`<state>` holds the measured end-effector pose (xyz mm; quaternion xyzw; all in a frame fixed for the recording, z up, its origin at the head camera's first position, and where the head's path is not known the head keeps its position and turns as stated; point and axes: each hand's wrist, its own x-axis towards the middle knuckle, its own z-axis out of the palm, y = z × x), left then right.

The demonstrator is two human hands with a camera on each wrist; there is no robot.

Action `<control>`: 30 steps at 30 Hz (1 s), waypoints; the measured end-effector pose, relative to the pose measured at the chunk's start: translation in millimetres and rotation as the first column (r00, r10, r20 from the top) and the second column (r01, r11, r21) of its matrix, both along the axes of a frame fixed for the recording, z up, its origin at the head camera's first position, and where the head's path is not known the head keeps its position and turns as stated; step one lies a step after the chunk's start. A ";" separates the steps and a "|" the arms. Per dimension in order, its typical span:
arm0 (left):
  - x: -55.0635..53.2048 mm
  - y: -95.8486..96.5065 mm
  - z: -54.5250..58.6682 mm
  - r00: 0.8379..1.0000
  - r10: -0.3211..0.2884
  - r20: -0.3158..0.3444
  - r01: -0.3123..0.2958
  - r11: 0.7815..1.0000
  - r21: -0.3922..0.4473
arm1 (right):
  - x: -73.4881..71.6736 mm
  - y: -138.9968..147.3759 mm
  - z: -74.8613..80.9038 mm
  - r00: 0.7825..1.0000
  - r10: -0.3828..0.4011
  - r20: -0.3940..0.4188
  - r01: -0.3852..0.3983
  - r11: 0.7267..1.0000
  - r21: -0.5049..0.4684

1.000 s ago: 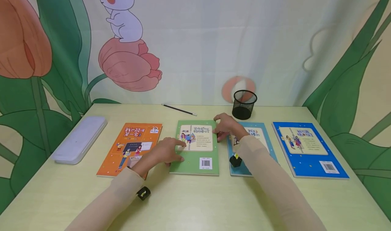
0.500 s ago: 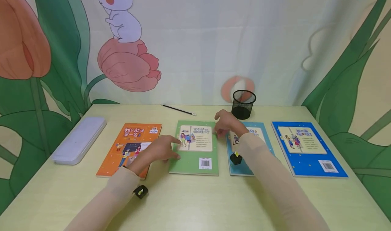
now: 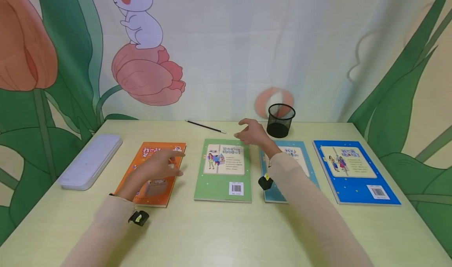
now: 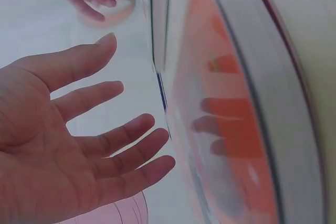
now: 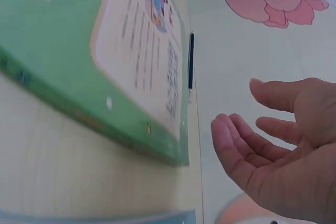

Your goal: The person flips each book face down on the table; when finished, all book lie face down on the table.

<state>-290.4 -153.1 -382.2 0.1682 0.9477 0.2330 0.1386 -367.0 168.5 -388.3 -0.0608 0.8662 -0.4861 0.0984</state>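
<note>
Hovering empty: our left hand point(image 3: 159, 165), right hand point(image 3: 252, 132); pencil point(image 3: 206, 126) nearer latter, on its left, aslant by surface's far edge point(image 3: 219, 123).

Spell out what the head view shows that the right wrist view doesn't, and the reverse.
Only the head view shows the dark blue book and the pale case.

Only the right wrist view shows the right hand from its palm side, and the near side edge of the green book.

Both share the green book's cover, the right hand, the pencil, the pink flower on the backdrop, and the teal book, just a strip in the wrist view.
</note>
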 end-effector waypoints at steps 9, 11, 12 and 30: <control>2.1 -34.2 -8.5 0.997 -0.070 0.008 0.070 0.997 -0.019 | 2.0 -44.4 -5.5 0.998 0.036 -0.048 -0.039 0.998 -0.059; 3.3 -39.1 -9.2 0.997 -0.071 0.012 0.071 0.996 -0.051 | 2.6 -53.7 -6.5 0.997 0.057 -0.054 -0.060 0.997 -0.055; 4.0 -41.0 -9.2 0.997 -0.069 0.018 0.070 0.995 -0.065 | 2.7 -57.8 -7.3 0.996 0.067 -0.058 -0.070 0.996 -0.048; 13.5 -64.4 -15.7 0.994 -0.037 0.104 0.055 0.984 -0.172 | 4.4 -115.3 -21.0 0.987 0.132 -0.091 -0.133 0.991 0.000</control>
